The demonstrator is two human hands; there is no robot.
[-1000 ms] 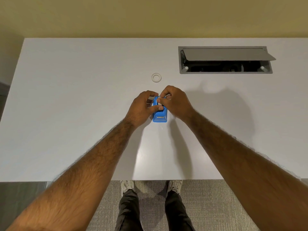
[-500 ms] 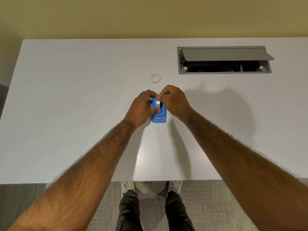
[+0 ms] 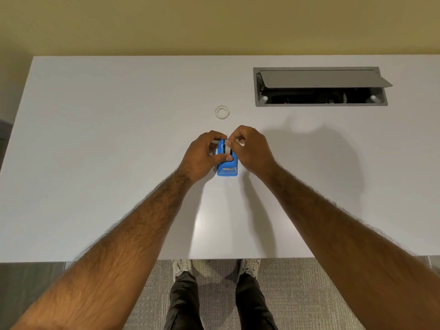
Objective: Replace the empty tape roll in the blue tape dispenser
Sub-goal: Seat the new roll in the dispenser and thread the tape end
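Blue tape dispenser [image 3: 227, 169] half hidden by left hand [image 3: 202, 158], right hand [image 3: 252, 151]; both grips clenched on it.

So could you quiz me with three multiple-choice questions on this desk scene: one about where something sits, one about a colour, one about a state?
1. Where does the white ring lie relative to the tape dispenser?
A. Beyond it, toward the wall
B. Between it and the person
C. Inside the hatch

2. What colour is the dispenser?
A. Red
B. Blue
C. Black

3. How is the lid of the desk hatch?
A. Shut flat
B. Missing
C. Propped open

Answers: 1 A, the ring sits apart on the table, farther from the person. 2 B, its blue body shows between the left hand and right hand. 3 C, the lid tilts up over a dark gap.
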